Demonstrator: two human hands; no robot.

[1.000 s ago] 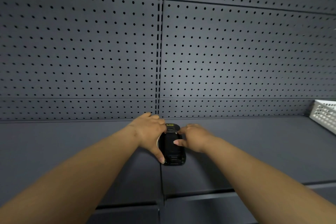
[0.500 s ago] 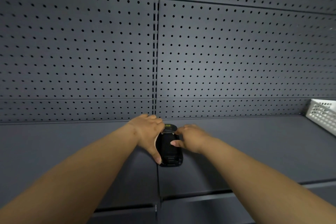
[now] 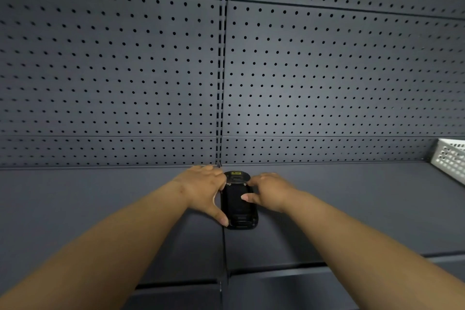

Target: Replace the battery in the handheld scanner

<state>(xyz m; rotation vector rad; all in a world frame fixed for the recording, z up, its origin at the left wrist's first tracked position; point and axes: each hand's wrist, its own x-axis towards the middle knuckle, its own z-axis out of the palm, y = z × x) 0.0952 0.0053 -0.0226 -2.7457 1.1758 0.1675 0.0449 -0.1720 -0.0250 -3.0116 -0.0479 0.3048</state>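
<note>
On the dark grey shelf [image 3: 100, 209], right at the seam between two panels, the black handheld scanner [image 3: 239, 206] lies flat with its back up, far end close to the pegboard wall [image 3: 151, 70]. Compared with a second ago, very little has moved: the scanner sits at the same seam, both hands are still planted on either side of it, and the whole scene has only drifted slightly in the view. The right thumb has crept further in over the back panel than it was a second ago, and it holds there now.

Left hand [image 3: 203, 189] comes in from the lower left on an outstretched bare forearm, palm down, its fingers [image 3: 208, 170] curled over the scanner's far left corner and the thumb stretched back along the left edge, its tip touching near the scanner's near corner. That is a spread, bracing grip along the side of the scanner.

Right hand [image 3: 269, 191] reaches in from the lower right, palm down too, its fingers [image 3: 259, 176] lying against the far right corner, thumb pointing left and resting on the middle of the back panel. A small yellow label shows at the scanner's far end, between the two hands.

Far right, a white perforated basket [image 3: 450, 158] stands on the shelf, well apart from the hands.
</note>
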